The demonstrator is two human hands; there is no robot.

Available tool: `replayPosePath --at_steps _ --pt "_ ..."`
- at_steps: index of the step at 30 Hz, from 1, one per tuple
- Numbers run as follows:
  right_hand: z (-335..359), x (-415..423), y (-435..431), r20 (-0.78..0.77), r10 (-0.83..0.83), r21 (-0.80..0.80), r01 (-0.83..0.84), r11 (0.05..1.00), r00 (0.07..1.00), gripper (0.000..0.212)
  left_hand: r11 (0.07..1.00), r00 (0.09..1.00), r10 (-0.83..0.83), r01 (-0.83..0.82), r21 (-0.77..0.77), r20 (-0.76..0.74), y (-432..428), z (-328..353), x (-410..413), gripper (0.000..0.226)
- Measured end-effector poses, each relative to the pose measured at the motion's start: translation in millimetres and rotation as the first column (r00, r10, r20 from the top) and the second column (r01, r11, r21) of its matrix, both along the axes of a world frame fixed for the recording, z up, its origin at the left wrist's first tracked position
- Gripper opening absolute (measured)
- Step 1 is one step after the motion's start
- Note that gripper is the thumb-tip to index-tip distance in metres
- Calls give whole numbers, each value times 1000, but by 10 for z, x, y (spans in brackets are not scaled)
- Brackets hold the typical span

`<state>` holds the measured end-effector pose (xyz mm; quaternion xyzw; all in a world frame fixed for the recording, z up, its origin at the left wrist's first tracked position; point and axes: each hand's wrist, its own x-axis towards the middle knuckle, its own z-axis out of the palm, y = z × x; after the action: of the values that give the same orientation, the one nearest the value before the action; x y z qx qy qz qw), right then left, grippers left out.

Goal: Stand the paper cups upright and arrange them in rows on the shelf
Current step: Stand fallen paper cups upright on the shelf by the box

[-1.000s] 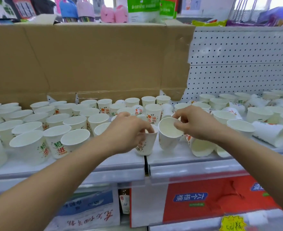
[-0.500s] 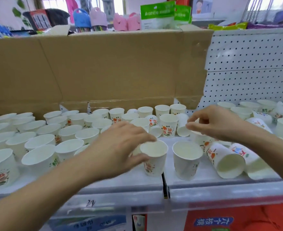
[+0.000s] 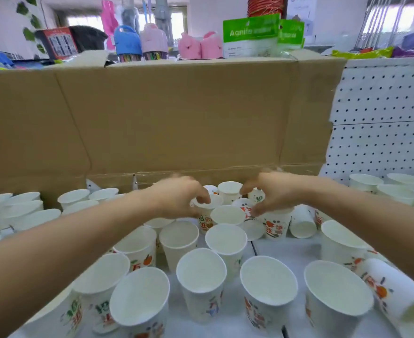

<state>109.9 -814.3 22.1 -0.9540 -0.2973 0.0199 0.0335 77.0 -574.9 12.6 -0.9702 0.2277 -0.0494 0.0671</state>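
Many white paper cups with red and green print fill the white shelf [image 3: 286, 252]. Several stand upright in the front rows, such as one cup [image 3: 201, 272] and its neighbour [image 3: 268, 284]. Deeper in, my left hand [image 3: 176, 198] curls its fingers over the rim of a small upright cup [image 3: 204, 211]. Just to the right, my right hand [image 3: 274, 193] curls thumb and fingers round the top of a printed cup [image 3: 275, 226]. Toppled cups lie on their sides in the middle [image 3: 302, 223] and at the front right [image 3: 396, 296].
A tall cardboard sheet [image 3: 176, 118] stands against the back of the shelf. White pegboard [image 3: 383, 118] rises at the right. More upright cups stand at the far left [image 3: 18, 208] and far right [image 3: 364, 181]. Shop goods sit on top behind the cardboard.
Both hands have let go of the two front cups, which stand upright, and have reached deeper into the shelf onto two cups near the cardboard. The view has leaned in closer.
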Motion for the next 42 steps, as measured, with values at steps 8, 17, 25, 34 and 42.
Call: replayPosePath --at_steps 8,17,25,34,42 --pt "-105 206 243 -121 -41 -136 24 990 992 73 993 995 -99 98 64 13 260 -60 146 18" --pt "-78 193 -4 -34 70 155 -64 986 997 5 972 997 29 -44 -232 -66 276 133 306 18" --pt "-34 69 -246 -75 51 134 -41 990 996 32 973 986 167 -168 -159 -18 31 -73 1000 31" --pt "134 152 -659 52 -38 289 21 957 998 20 971 984 138 -158 -182 -114 -96 -188 1040 56" --pt "80 230 -775 58 -91 256 74 964 994 23 946 955 205 -249 -208 -214 -121 -154 1044 45"
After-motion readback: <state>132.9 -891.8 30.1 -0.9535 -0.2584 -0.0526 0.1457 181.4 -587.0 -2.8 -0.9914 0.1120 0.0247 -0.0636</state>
